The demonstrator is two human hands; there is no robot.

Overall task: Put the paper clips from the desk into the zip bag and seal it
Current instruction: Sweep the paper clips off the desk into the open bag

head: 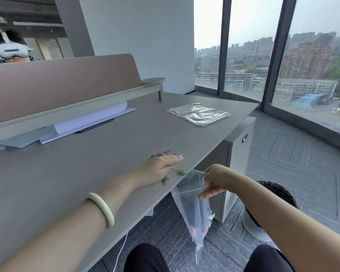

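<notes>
Two hands (161, 165), one held zip bag (192, 209)

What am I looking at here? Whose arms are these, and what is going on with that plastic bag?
There is no machine: a person wears a camera on the head, so you see their own arms from above. The left hand lies flat on the grey desk, sweeping coloured paper clips toward its edge. The right hand holds a clear zip bag open just below that edge; a few clips already sit inside it. Farther back lie a stack of spare bags and some white papers.
</notes>
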